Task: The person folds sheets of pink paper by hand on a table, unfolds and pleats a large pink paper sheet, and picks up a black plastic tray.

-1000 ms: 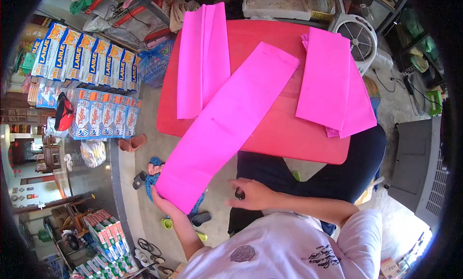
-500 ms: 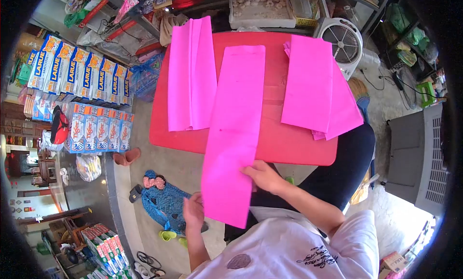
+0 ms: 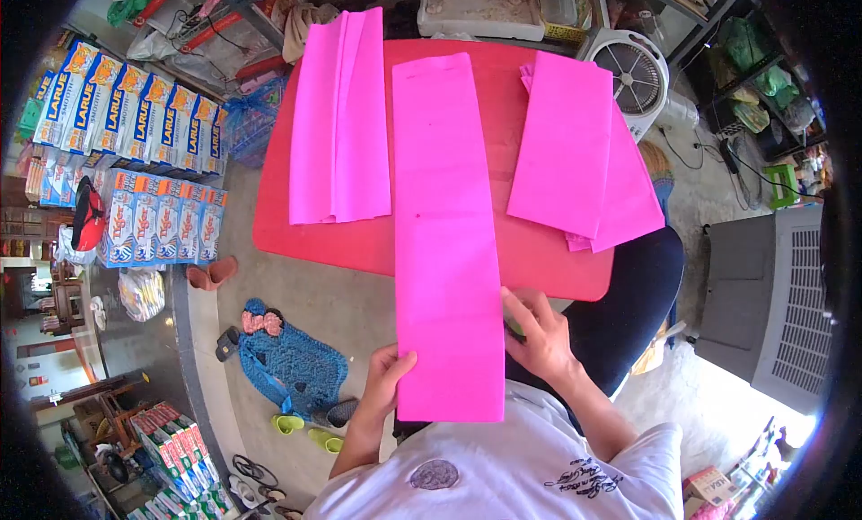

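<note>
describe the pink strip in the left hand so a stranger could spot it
Find the red table, with a left pink pile and a right pink pile. The pink strip lies between them. Unlike both, it runs past the near edge, into the left hand.

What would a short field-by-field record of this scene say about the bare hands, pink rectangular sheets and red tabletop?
Left hand: grips long pink rectangular sheet by its left edge, near the lower end
Right hand: at that sheet's right edge; contact unclear
Sheet position: overhangs red round-cornered tabletop toward the person
Tabletop left: creased pink pile
Tabletop right: overlapping pink pile
</note>
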Tool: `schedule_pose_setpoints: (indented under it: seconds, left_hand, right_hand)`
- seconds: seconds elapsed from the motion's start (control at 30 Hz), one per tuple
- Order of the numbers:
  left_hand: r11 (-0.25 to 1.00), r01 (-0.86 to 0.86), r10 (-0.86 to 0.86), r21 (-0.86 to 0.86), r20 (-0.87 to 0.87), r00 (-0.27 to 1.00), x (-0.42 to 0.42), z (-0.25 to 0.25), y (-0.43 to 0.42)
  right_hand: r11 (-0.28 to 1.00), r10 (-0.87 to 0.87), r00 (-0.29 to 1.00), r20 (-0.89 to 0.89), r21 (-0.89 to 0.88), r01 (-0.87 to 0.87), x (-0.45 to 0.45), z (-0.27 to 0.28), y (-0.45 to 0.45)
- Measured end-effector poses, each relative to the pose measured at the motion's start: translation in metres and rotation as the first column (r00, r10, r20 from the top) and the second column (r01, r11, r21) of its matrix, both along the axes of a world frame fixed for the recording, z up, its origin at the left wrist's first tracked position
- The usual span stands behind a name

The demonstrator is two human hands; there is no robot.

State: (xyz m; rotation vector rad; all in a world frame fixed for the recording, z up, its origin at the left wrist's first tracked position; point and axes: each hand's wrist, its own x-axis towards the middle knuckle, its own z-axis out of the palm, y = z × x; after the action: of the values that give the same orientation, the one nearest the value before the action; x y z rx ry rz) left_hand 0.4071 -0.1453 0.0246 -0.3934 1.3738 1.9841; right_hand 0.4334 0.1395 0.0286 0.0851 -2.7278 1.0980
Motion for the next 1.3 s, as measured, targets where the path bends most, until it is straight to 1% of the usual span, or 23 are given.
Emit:
schedule_pose_setpoints:
  seconds: [0.07,0.1,0.2,0.27,0.3,0.33,0.4,0.43,0.47,0.53,0.6,0.63,0.67,0.77,0.8,0.87,0.9,1.0,1.07,1.1,1.17,1.27,1.3]
  left_hand:
    - [0.999,0.027,-0.026,0.035,-0.027,0.999,0.007,0.004,0.003]
    - [0.998,0.041,-0.038,0.051,-0.043,0.998,0.011,0.005,0.003]
    - [0.966,-0.024,0.078,0.258,-0.203,0.976,0.017,0.003,0.002]
    - [0.997,0.049,-0.017,0.067,-0.408,0.913,0.002,0.005,-0.008]
    - [0.997,0.068,-0.074,-0.031,-0.498,0.864,-0.008,0.007,-0.008]
    - [0.997,-0.003,-0.038,-0.072,-0.558,0.829,-0.016,0.008,-0.004]
    - [0.935,-0.061,-0.24,-0.35,-0.748,0.618,-0.032,0.015,0.003]
    - [0.874,-0.125,-0.355,-0.469,-0.793,0.495,-0.041,0.019,0.007]
    - [0.827,-0.217,-0.436,-0.519,-0.835,0.337,-0.052,0.023,0.016]
    - [0.721,-0.42,-0.6,-0.551,-0.8,0.019,-0.074,0.03,0.036]
    - [0.705,-0.37,-0.694,-0.605,-0.697,-0.181,-0.091,0.032,0.036]
    - [0.692,-0.348,-0.721,-0.633,-0.634,-0.28,-0.094,0.031,0.036]
    - [0.754,-0.297,-0.657,-0.586,-0.681,-0.324,-0.093,0.026,0.041]
    - [0.674,-0.165,-0.7,-0.72,-0.552,-0.454,-0.098,0.018,0.045]
    - [0.658,-0.149,-0.703,-0.738,-0.531,-0.473,-0.097,0.018,0.046]
    - [0.623,-0.12,-0.706,-0.773,-0.489,-0.513,-0.095,0.016,0.049]
    - [0.642,-0.094,-0.678,-0.761,-0.506,-0.534,-0.094,0.015,0.048]
    - [0.678,-0.017,-0.604,-0.735,-0.544,-0.582,-0.092,0.009,0.045]
    - [0.683,0.039,-0.565,-0.73,-0.561,-0.605,-0.092,0.009,0.04]
    - [0.71,0.037,-0.548,-0.703,-0.585,-0.598,-0.09,0.012,0.043]
    - [0.762,0.032,-0.508,-0.647,-0.628,-0.589,-0.085,0.028,0.055]
    - [0.724,0.074,-0.49,-0.686,-0.587,-0.644,-0.079,0.05,0.073]
    - [0.737,0.113,-0.476,-0.666,-0.631,-0.612,-0.081,0.057,0.074]
  right_hand:
    - [0.996,0.029,0.993,-0.114,0.091,-0.018,-0.006,-0.007,0.004]
    - [0.999,0.031,0.99,-0.14,0.048,-0.025,-0.008,-0.012,0.005]
    - [0.996,0.025,0.977,-0.211,-0.084,-0.044,-0.014,-0.016,0.007]
    - [0.984,0.01,0.971,-0.237,-0.168,-0.052,-0.017,0.0,0.012]
    - [0.979,0.03,0.978,-0.205,-0.193,-0.071,-0.019,0.006,0.016]
    - [0.972,0.051,0.983,-0.174,-0.217,-0.089,-0.021,0.011,0.021]
    - [0.965,0.08,0.99,-0.115,-0.239,-0.106,-0.027,0.027,0.026]
    - [0.961,0.138,0.981,-0.135,-0.224,-0.165,-0.032,0.031,0.03]
    - [0.952,0.193,0.969,-0.154,-0.21,-0.223,-0.037,0.033,0.034]
    - [0.938,0.29,0.94,-0.182,-0.139,-0.316,-0.046,0.035,0.039]
    - [0.922,0.374,0.908,-0.19,-0.028,-0.386,-0.05,0.037,0.043]
    - [0.906,0.423,0.888,-0.18,0.072,-0.417,-0.052,0.038,0.045]
    - [0.88,0.469,0.868,-0.165,0.17,-0.443,-0.053,0.04,0.048]
    - [0.784,0.557,0.825,-0.094,0.389,-0.485,-0.059,0.039,0.051]
    - [0.747,0.577,0.814,-0.069,0.448,-0.491,-0.06,0.038,0.051]
    - [0.729,0.603,0.797,-0.037,0.432,-0.531,-0.063,0.028,0.052]
    - [0.72,0.616,0.788,-0.019,0.42,-0.553,-0.063,0.024,0.051]
    - [0.724,0.627,0.777,0.062,0.323,-0.61,-0.065,0.02,0.054]
    - [0.77,0.609,0.791,0.057,0.196,-0.607,-0.068,0.02,0.056]
    - [0.79,0.597,0.8,0.059,0.13,-0.599,-0.068,0.02,0.058]
    - [0.799,0.593,0.802,0.071,0.075,-0.597,-0.07,0.021,0.06]
    - [0.814,0.581,0.812,0.065,-0.021,-0.581,-0.072,0.017,0.063]
    - [0.817,0.576,0.815,0.057,-0.055,-0.574,-0.074,0.016,0.064]
